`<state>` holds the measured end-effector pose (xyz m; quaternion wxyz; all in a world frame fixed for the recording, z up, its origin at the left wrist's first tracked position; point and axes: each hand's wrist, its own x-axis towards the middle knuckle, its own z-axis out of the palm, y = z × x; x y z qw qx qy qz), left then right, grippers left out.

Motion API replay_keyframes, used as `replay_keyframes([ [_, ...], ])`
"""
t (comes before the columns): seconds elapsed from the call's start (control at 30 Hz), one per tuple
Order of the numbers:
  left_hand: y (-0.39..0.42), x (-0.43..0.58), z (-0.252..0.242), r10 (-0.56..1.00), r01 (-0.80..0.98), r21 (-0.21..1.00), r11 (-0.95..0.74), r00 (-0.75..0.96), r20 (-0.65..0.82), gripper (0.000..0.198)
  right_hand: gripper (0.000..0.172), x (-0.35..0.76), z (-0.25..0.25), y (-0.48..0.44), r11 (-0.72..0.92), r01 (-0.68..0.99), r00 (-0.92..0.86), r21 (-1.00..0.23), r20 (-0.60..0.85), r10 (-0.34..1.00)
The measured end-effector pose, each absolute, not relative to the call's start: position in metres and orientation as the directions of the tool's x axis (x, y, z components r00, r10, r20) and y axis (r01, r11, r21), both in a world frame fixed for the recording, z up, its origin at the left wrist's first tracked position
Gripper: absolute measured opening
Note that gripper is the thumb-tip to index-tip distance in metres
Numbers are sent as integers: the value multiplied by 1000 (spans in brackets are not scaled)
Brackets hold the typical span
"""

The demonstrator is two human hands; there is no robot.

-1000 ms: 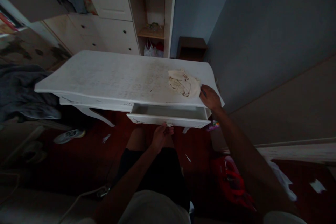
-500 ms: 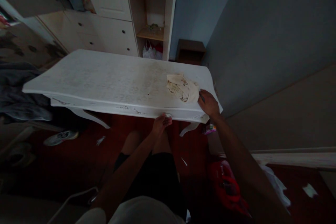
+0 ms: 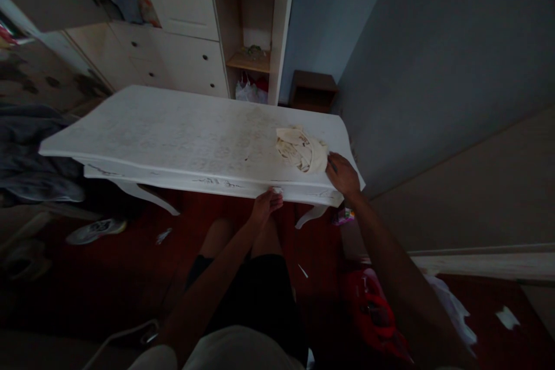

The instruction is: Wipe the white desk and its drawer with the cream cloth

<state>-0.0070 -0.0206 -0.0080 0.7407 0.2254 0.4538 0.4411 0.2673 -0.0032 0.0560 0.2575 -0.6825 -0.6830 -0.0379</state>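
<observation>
A white table [image 3: 173, 133] stands in front of me with its front drawer [image 3: 277, 192] pushed in flush. My left hand [image 3: 266, 207] pinches the small drawer knob at the table's front edge. My right hand [image 3: 342, 174] rests on the table's right front corner, fingers curled on the edge of a crumpled cream cloth [image 3: 302, 149] with dark stains that lies on the tabletop. My knees are under the table.
A white wardrobe with drawers [image 3: 182, 52] and open shelves [image 3: 249, 58] stands behind the table. A dark stool [image 3: 314, 89] sits by the blue wall. A shoe [image 3: 93, 231], a red object [image 3: 377, 318] and scraps lie on the dark red floor. Grey bedding [image 3: 30, 150] is left.
The drawer, open a second ago, has been pushed shut by my left hand. My right hand and the cloth have stayed at the table's right corner.
</observation>
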Motion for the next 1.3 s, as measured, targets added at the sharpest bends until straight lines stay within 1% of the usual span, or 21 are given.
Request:
replay_keyframes([
  [0.1, -33, -23, 6, 866, -338, 798, 498, 231, -443, 38, 45, 266, 57, -4, 63, 951, 69, -303, 407, 911],
  [0.17, -40, -37, 22, 883, -281, 848, 450, 280, -376, 39, 47, 265, 59, -4, 60, 950, 75, -306, 409, 909],
  [0.23, -41, -51, 42, 906, -257, 888, 382, 293, -306, 43, 49, 263, 60, -4, 59, 948, 81, -313, 413, 907],
  [0.3, -35, -63, 62, 945, -255, 925, 282, 242, -221, 46, 51, 262, 62, -5, 61, 944, 85, -323, 419, 904],
  [0.37, -22, -71, 80, 981, -241, 960, 144, 163, -106, 47, 52, 260, 64, -6, 57, 940, 97, -337, 423, 901],
  [0.43, -4, -75, 92, 994, -201, 980, 12, 110, 10, 46, 52, 258, 66, -8, 42, 935, 117, -351, 421, 899],
  [0.5, 16, -74, 100, 990, -134, 987, -93, 95, 107, 46, 52, 256, 68, -10, 28, 931, 139, -365, 424, 895],
  [0.57, 34, -68, 105, 975, -38, 982, -185, 120, 188, 50, 54, 255, 69, -12, 5, 928, 170, -372, 436, 884],
  [0.67, 55, -48, 115, 923, 101, 935, -339, 227, 310, 60, 59, 254, 69, -15, -49, 927, 231, -373, 462, 857],
  [0.73, 65, -29, 123, 855, 159, 867, -473, 321, 407, 64, 60, 254, 69, -15, -61, 926, 246, -372, 473, 846],
  [0.8, 73, -5, 129, 793, 233, 781, -580, 380, 476, 75, 61, 253, 69, -15, -57, 925, 245, -376, 473, 846],
  [0.87, 79, 19, 134, 790, 352, 718, -601, 401, 464, 97, 62, 253, 69, -14, -64, 923, 251, -379, 468, 848],
  [0.93, 83, 40, 135, 812, 475, 668, -573, 435, 388, 115, 63, 253, 70, -14, -77, 923, 260, -377, 461, 848],
  [1.0, 85, 57, 133, 821, 569, 610, -552, 499, 277, 121, 63, 253, 70, -14, -86, 925, 261, -370, 452, 853],
  [1.07, 85, 66, 130, 825, 645, 543, -538, 535, 183, 111, 62, 253, 71, -14, -90, 927, 258, -365, 444, 858],
  [1.13, 83, 69, 128, 837, 698, 486, -525, 526, 150, 93, 62, 254, 71, -13, -94, 927, 259, -364, 438, 861],
  [1.2, 77, 64, 128, 843, 710, 466, -528, 506, 184, 76, 63, 254, 70, -13, -97, 926, 262, -365, 437, 860],
  [1.3, 55, 42, 125, 823, 636, 528, -562, 492, 284, 65, 64, 256, 68, -12, -105, 927, 268, -361, 439, 858],
])
